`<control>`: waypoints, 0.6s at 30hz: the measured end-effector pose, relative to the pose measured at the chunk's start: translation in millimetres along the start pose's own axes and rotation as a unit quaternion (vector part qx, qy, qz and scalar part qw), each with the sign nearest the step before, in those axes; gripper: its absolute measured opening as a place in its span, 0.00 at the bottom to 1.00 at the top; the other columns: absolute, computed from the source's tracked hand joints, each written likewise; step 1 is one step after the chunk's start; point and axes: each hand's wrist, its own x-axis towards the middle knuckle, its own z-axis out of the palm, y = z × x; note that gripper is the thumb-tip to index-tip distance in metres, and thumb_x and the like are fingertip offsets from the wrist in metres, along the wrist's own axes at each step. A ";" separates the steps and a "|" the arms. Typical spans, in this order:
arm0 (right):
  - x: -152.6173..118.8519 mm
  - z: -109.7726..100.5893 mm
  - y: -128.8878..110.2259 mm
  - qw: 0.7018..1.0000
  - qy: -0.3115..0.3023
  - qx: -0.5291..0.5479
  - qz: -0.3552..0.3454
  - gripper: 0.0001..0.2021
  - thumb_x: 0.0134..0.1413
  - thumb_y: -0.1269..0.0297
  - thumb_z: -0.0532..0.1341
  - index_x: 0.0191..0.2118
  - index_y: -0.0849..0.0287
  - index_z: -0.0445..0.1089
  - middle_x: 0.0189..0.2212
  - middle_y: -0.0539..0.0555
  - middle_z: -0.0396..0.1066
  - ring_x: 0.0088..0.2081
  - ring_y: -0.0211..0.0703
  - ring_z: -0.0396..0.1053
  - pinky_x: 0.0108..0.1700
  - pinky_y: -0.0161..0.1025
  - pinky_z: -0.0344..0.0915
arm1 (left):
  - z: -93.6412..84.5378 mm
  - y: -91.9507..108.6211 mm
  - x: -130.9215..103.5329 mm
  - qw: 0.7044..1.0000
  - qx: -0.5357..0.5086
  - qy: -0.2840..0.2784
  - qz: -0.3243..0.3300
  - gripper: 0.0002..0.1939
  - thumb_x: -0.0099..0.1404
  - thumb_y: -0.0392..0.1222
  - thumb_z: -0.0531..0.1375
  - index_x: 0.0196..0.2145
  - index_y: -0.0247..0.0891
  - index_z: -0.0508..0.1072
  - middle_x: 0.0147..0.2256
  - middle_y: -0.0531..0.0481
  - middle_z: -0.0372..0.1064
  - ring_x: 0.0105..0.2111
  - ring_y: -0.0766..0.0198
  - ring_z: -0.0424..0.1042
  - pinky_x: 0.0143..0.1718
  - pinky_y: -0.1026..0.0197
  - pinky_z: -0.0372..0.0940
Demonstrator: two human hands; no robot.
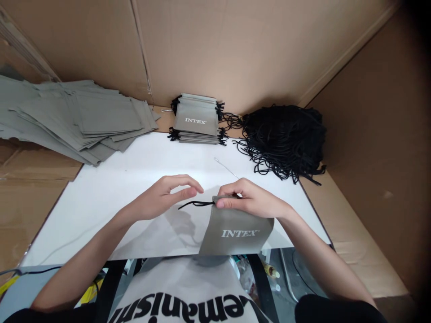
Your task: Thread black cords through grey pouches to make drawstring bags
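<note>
A grey drawstring pouch (239, 224) printed INTEX hangs over the front edge of the white table. My right hand (251, 197) pinches its top hem between thumb and fingers. Black cord (197, 203) sticks out of the hem's left end, its loose ends pointing left. Just left of the pouch, my left hand (166, 195) hovers above the table with fingers curved and a gap to the thumb, holding nothing. Beyond my right hand a thin wire tool (226, 167) with a small looped tip runs back from my fingers; they hide its near end.
On the left lies a spread pile of grey pouches (104, 112). At the back centre stands a stack of corded INTEX pouches (197, 117). A tangled heap of black cords (286, 139) sits at the back right. Cardboard walls (229, 49) enclose the white table (111, 179).
</note>
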 end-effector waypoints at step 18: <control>-41.5 -6.7 8.1 0.988 0.102 -0.115 -0.013 0.10 0.63 0.55 0.62 0.40 0.54 0.65 0.31 0.48 0.69 0.29 0.38 0.62 0.31 0.34 0.57 | -20.2 0.7 2.5 0.991 -0.052 -0.007 -0.119 0.12 0.63 0.51 0.63 0.30 0.40 0.78 0.32 0.53 0.75 0.35 0.63 0.70 0.41 0.62 0.61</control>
